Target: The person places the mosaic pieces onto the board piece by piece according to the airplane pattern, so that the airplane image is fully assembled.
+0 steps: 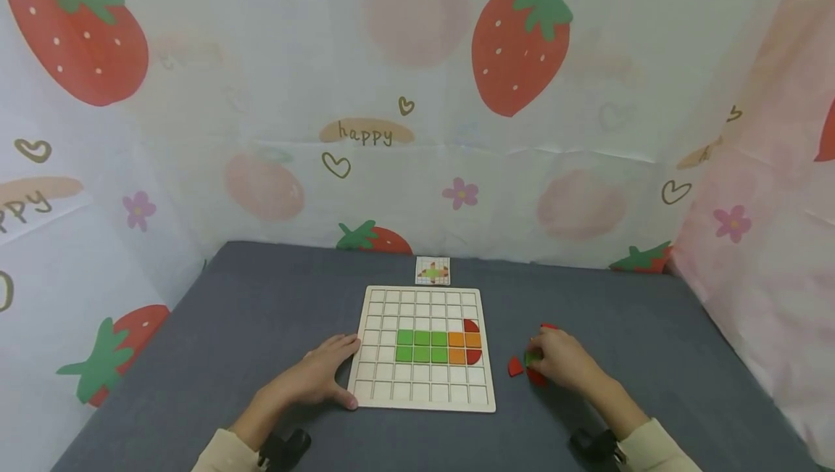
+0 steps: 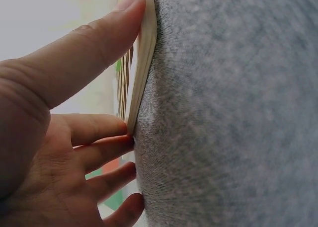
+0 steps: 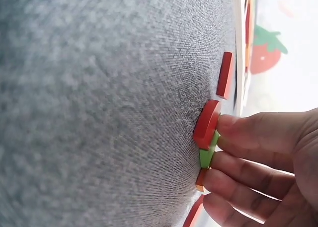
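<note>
A pale wooden grid board [image 1: 381,391] lies on the dark cloth. Green squares [image 1: 422,346], orange squares [image 1: 457,355] and two red quarter-round pieces [image 1: 471,325] fill part of its grid. My left hand [image 1: 320,370] rests against the board's left edge, thumb near the front corner and fingers extended. To the right of the board, my right hand [image 1: 559,361] reaches down among loose pieces. Its thumb touches a red piece [image 3: 206,125], and its fingertips are at a green piece [image 3: 206,156] just beyond. I cannot tell whether they pinch either one.
Behind the board lies a small picture card [image 1: 433,271] with a coloured grid pattern. A loose red piece [image 1: 515,366] sits between board and right hand. Another red piece [image 1: 549,325] and an orange piece [image 3: 201,180] lie by the fingers. A printed curtain [image 1: 417,196] hangs behind the table.
</note>
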`<state>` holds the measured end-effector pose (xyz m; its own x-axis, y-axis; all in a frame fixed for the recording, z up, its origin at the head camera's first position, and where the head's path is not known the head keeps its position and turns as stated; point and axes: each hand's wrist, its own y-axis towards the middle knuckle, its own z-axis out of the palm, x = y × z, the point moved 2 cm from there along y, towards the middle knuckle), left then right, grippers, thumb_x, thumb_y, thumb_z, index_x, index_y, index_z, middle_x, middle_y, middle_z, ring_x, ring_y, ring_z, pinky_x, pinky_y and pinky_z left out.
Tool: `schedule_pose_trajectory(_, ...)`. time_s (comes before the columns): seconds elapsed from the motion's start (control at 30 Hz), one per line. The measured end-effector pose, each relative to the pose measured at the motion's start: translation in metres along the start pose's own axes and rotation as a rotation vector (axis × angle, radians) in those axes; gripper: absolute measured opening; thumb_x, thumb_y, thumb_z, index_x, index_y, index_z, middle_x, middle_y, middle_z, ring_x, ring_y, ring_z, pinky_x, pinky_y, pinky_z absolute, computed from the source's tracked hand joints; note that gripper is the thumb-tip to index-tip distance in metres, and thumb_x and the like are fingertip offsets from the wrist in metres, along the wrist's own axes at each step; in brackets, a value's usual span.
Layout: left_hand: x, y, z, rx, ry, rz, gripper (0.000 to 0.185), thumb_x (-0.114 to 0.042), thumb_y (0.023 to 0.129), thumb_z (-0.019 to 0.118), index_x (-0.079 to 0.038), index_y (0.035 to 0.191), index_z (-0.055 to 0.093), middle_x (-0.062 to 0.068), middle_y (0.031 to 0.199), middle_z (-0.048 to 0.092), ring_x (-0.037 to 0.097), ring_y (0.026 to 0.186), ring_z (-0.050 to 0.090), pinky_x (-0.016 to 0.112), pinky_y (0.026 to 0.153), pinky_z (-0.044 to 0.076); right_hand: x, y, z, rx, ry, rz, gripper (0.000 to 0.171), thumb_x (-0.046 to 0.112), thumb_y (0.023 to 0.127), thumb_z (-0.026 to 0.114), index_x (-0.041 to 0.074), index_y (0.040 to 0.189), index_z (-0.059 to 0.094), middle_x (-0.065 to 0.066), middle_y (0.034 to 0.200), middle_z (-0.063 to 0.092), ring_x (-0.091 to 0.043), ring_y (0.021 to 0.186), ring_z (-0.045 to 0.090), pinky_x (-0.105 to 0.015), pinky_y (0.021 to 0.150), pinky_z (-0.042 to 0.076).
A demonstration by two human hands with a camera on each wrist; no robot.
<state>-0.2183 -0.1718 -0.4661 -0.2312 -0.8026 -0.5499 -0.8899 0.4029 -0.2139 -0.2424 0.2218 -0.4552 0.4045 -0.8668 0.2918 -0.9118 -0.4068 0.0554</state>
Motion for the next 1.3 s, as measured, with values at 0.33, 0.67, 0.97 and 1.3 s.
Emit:
schedule_pose_trajectory(0.33, 0.0009, 0.0008, 0.0005, 0.001, -0.004, -0.011, 0.1, -0.029, 0.065, 0.088, 0.004, 0.146, 0.04, 0.021, 0.154, 0.036, 0.045, 0.145, 0.024, 0.069, 0.109, 0.024, 0.0003, 0.0002, 0.0, 0.039, 0.014, 0.019, 0.008, 0.002, 0.075, 0.075, 0.006, 0.082, 0.073, -0.001, 0.08, 0.061, -0.015, 0.073, 0.057, -0.033, 0.065, 0.05)
schedule_pose_trajectory(0.67, 0.0019, 0.0011, 0.0009, 0.003, 0.001, -0.001, 0.101, -0.031, 0.064, 0.088, 0.004, 0.146, 0.039, 0.022, 0.154, 0.036, 0.046, 0.145, 0.025, 0.069, 0.108, 0.024, -0.0006, 0.0016, 0.0013, 0.071, 0.033, 0.063, 0.011, 0.001, 0.074, 0.075, 0.005, 0.084, 0.073, -0.002, 0.082, 0.062, -0.017, 0.075, 0.06, -0.037, 0.068, 0.052)
schedule_pose_trajectory(0.97, 0.0025, 0.0015, 0.0029, 0.006, -0.004, -0.014, 0.101, -0.031, 0.065, 0.088, 0.004, 0.146, 0.039, 0.021, 0.154, 0.036, 0.045, 0.145, 0.025, 0.068, 0.109, 0.024, -0.0013, 0.0002, 0.0016, 0.065, 0.041, 0.058, 0.013, -0.001, 0.073, 0.075, 0.004, 0.084, 0.073, -0.002, 0.082, 0.065, -0.015, 0.075, 0.059, -0.033, 0.064, 0.05)
schedule_pose_trajectory(1.3, 0.0008, -0.0002, 0.0007, -0.004, 0.0, 0.012, 0.101, -0.029, 0.064, 0.088, 0.006, 0.145, 0.04, 0.023, 0.153, 0.036, 0.046, 0.145, 0.025, 0.069, 0.109, 0.024, -0.0002, -0.0013, 0.001, 0.036, 0.041, 0.028, 0.014, -0.004, 0.073, 0.073, 0.003, 0.084, 0.074, -0.003, 0.082, 0.066, -0.016, 0.077, 0.061, -0.032, 0.064, 0.051)
